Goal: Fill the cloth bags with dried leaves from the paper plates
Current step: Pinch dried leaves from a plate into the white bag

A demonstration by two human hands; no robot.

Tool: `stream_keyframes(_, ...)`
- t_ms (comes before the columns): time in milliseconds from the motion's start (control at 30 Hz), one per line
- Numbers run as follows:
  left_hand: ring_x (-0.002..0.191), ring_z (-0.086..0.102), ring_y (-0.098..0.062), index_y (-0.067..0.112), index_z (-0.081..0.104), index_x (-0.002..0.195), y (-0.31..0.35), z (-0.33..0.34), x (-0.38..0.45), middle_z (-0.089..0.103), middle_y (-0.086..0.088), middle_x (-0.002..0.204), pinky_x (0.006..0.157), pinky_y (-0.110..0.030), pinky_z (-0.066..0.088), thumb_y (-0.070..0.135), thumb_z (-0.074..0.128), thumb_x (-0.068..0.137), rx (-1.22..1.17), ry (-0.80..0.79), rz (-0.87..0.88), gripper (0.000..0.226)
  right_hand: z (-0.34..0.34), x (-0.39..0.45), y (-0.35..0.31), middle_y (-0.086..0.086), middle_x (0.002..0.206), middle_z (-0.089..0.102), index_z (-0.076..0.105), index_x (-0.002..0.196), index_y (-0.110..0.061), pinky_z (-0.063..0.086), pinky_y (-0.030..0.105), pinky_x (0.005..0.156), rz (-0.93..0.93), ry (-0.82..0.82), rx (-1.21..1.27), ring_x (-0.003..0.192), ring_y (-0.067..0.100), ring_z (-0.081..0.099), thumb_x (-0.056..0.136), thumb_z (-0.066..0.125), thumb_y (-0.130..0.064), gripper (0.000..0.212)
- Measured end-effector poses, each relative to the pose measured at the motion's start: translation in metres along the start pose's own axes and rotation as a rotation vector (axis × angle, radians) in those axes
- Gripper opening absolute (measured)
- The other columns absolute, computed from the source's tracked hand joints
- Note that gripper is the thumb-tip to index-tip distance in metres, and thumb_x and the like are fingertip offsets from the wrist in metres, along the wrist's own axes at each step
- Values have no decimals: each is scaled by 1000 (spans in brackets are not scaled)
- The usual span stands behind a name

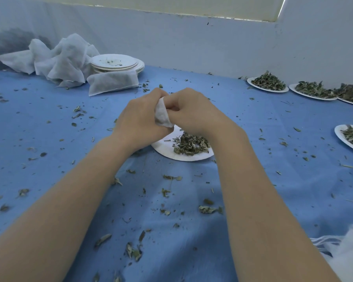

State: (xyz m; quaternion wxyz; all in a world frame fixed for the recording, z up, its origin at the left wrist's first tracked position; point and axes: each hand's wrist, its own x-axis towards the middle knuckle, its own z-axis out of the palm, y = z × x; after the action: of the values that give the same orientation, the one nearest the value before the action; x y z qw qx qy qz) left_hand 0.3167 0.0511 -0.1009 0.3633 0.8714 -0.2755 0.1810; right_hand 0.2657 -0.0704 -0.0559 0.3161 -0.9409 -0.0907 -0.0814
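Observation:
A white cloth bag (162, 115) is bunched up between my left hand (140, 117) and my right hand (194, 112), and both hands grip it above a paper plate (183, 156). That plate carries a small heap of dried leaves (191, 145) on its right half. Most of the bag is hidden inside my fingers, so its opening cannot be seen. A filled cloth bag (112, 82) lies flat at the back, in front of a stack of empty paper plates (116, 63).
A pile of empty cloth bags (57, 58) sits at the back left. Several plates heaped with leaves (268, 83) line the right side along the wall. Loose leaf bits are scattered all over the blue cloth (49, 139). White fabric (346, 249) lies at the bottom right.

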Motion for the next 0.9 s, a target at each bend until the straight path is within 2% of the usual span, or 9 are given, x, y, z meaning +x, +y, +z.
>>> stream_keyframes(67,80,58,-20,20,55,105,0,-2,0,63,2,86,69,-32,48,19,68,70,27,-10,8,38,-4,-4,3,-5,65,56,73,87,-17,36,13,54,-12,-23,91,55,0,46,88,57,-15,16)
stream_keyframes(167,81,55,-21,22,52,104,-2,-5,1,61,3,87,67,-31,44,24,66,72,102,-41,-9,35,-11,-9,14,-7,91,73,74,96,-25,50,18,77,12,51,294,88,3,66,81,69,-17,17)
stream_keyframes(233,82,52,-21,24,52,104,-5,-8,2,59,6,89,66,-29,38,25,66,72,152,-65,-28,35,-15,-10,22,-10,90,73,74,95,-26,51,11,68,79,141,305,87,-1,66,80,71,-18,18)
stream_keyframes(300,85,51,-21,24,52,106,-8,-11,2,58,7,94,69,-29,38,24,66,72,196,-85,-34,37,-19,-11,30,-15,90,70,73,96,-28,44,4,56,163,167,169,83,-4,63,79,71,-23,17)
stream_keyframes(433,89,54,-23,22,52,108,-10,-14,2,60,5,97,73,-33,44,22,65,72,217,-111,-41,39,-17,-12,37,-14,103,65,67,110,-27,39,14,67,314,-81,-74,93,2,57,71,78,-39,42)
stream_keyframes(533,88,54,-22,21,52,108,-9,-15,1,60,5,96,71,-32,43,21,65,72,222,-104,-43,38,-10,-10,34,-11,111,63,64,115,-28,44,25,83,382,-156,-154,103,9,55,64,82,-47,58)
stream_keyframes(600,88,53,-22,21,52,109,-9,-14,1,59,5,96,69,-30,40,21,65,72,225,-99,-38,38,-4,-7,34,-9,107,64,66,111,-27,46,26,80,384,-156,-200,97,10,57,65,82,-45,52)
stream_keyframes(700,88,52,-23,21,52,109,-9,-14,1,58,5,94,68,-30,39,22,65,73,221,-93,-32,39,3,-3,35,-5,97,69,73,93,-23,47,23,65,343,-92,-198,86,11,60,69,81,-33,28)
stream_keyframes(900,87,51,-20,23,51,110,-12,-14,2,57,7,96,70,-31,40,24,65,71,227,-102,-33,41,11,1,33,0,91,70,75,90,-21,45,15,58,279,-17,-179,81,11,59,75,77,-18,16)
